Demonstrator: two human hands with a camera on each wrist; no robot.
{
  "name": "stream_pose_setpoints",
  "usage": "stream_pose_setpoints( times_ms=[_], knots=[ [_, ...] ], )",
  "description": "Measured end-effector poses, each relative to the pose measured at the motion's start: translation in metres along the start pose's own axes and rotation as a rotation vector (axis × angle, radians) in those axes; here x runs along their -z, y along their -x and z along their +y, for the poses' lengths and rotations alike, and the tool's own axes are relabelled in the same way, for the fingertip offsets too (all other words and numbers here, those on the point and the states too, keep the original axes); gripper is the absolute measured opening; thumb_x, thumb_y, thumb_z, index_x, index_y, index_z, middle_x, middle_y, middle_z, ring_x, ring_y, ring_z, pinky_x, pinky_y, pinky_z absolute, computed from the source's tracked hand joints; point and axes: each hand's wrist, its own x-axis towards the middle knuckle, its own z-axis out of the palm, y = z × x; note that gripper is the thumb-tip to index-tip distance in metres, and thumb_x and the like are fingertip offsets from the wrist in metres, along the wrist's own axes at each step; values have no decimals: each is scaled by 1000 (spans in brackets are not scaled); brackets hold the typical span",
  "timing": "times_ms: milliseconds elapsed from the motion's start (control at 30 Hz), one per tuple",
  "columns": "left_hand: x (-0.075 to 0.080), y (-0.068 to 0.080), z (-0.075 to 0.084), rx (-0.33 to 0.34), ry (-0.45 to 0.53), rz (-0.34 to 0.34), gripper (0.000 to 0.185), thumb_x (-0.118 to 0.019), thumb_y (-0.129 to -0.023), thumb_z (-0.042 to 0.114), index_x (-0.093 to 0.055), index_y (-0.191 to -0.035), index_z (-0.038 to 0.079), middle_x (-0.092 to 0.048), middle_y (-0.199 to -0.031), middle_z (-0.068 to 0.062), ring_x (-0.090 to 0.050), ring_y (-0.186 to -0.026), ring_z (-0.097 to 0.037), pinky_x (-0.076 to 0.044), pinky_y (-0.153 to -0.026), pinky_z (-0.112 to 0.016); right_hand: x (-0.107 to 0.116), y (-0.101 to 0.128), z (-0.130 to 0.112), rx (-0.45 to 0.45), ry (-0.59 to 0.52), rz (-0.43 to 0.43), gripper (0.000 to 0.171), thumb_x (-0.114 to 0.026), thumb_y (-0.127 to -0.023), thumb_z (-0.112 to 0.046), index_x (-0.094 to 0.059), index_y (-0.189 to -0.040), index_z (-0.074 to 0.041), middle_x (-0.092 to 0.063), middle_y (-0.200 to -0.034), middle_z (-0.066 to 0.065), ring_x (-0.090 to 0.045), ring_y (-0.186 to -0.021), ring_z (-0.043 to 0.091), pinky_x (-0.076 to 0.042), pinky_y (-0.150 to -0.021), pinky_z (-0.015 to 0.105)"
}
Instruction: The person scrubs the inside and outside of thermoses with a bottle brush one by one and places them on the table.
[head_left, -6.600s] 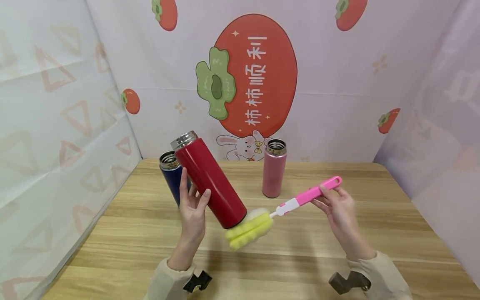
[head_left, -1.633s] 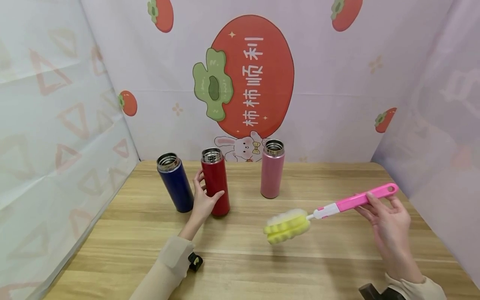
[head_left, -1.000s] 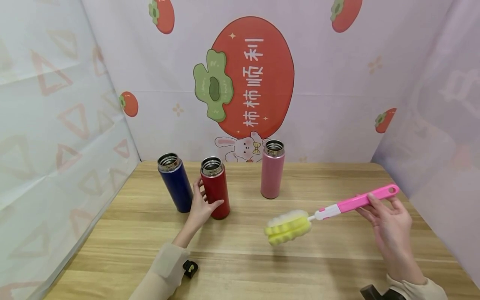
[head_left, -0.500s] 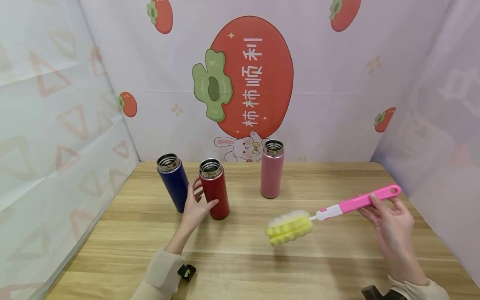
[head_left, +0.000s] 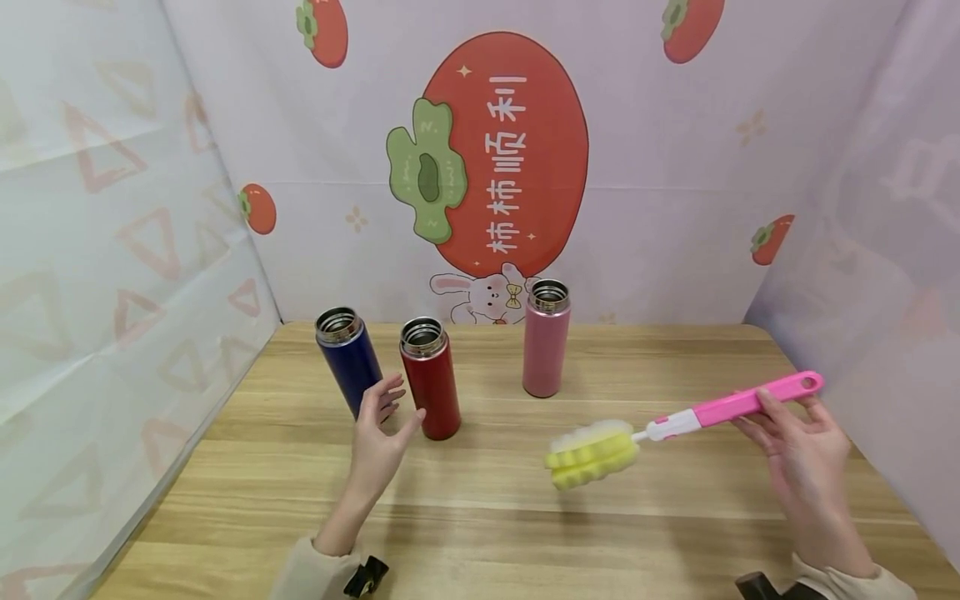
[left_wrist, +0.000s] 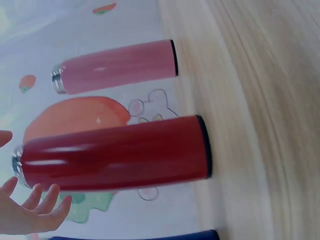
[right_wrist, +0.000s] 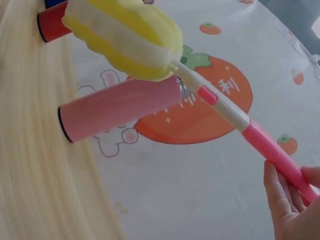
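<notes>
Three flasks [head_left: 430,377] upright on table [head_left: 525,533]

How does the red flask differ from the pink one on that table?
The red flask is a deep glossy red; the pink flask is a pale matte pink. The red one stands nearer the camera, just by the open left hand; the pink one stands farther back, with no hand near it. Both stand upright, lidless, with steel rims.

My right hand [right_wrist: 292,210] pinches the pink brush handle [right_wrist: 272,150]; its yellow sponge head [right_wrist: 125,37] hangs above the table [right_wrist: 35,175], near a pink flask [right_wrist: 117,107].
</notes>
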Motion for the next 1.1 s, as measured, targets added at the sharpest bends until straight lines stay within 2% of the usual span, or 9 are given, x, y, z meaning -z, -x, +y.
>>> stream_pose_setpoints(
  times_ms=[100, 200, 367, 400, 500, 633, 667, 733, 1100],
  knots=[
    [-7, 5, 14, -79, -8, -21, 46, -67, -73, -4, -48, -115, -4, -51, -114, -18, -50, -102, -31, -41, -87, -30, 9, -3, 0, 14, 13, 26, 33, -46, -83, 15, -48, -115, 5, -62, -89, 29, -62, -82, 36, -45, -73, 46],
    [-18, 8, 31, -170, -23, -66, 44, -67, -70, -10, -50, -110, -7, -52, -107, -21, -51, -97, -34, -44, -83, -35, 2, 1, -3, 34, -2, 35, 32, -44, -83, 17, -48, -113, 7, -62, -86, 30, -62, -80, 36, -46, -71, 45],
    [-40, 7, 50, -236, -20, -160, 44, -66, -67, -14, -50, -108, -10, -52, -104, -23, -51, -95, -35, -43, -80, -47, -50, 21, -20, 32, -67, 19, 22, -42, -84, 17, -51, -102, 8, -63, -79, 27, -64, -73, 32, -48, -67, 41],
    [-44, 6, 51, -225, -12, -182, 44, -66, -68, -13, -50, -109, -9, -51, -105, -22, -51, -96, -34, -43, -81, -47, -60, 24, -23, 21, -81, 19, 20, -42, -84, 17, -51, -100, 8, -64, -78, 26, -64, -73, 32, -49, -67, 40],
    [-57, 0, 52, -178, 10, -227, 43, -65, -71, -10, -49, -111, -9, -51, -107, -22, -51, -98, -35, -40, -84, -50, -53, 22, -24, 20, -77, 18, 21, -41, -85, 16, -51, -101, 8, -63, -80, 26, -64, -75, 32, -48, -68, 41],
    [-78, -14, 31, -135, 20, -256, 46, -66, -73, -4, -47, -115, -6, -50, -110, -19, -52, -100, -34, -40, -85, -48, -50, 22, -26, 14, -64, 42, 21, -43, -84, 15, -52, -101, 7, -64, -80, 26, -64, -75, 32, -48, -68, 40],
    [-84, -18, 24, -122, 25, -260, 48, -67, -74, -2, -46, -117, -5, -50, -111, -18, -52, -100, -34, -41, -86, -47, -65, 28, -30, 2, -97, 49, 20, -42, -84, 16, -53, -98, 7, -64, -78, 26, -64, -73, 32, -49, -67, 39],
    [-95, -25, 13, -93, 36, -271, 51, -68, -75, 4, -44, -120, -1, -49, -114, -17, -52, -102, -32, -41, -87, -46, -70, 30, -32, -2, -99, 55, 19, -42, -84, 16, -53, -97, 6, -64, -77, 25, -65, -73, 31, -49, -66, 39],
    [-141, -64, -10, 115, 29, -305, 72, -70, -75, 21, -29, -132, 7, -37, -125, -15, -45, -113, -31, -35, -94, -43, -68, 31, -37, -17, -101, 55, 20, -41, -85, 15, -53, -97, 6, -64, -78, 26, -64, -73, 32, -49, -67, 39]
  ],
)
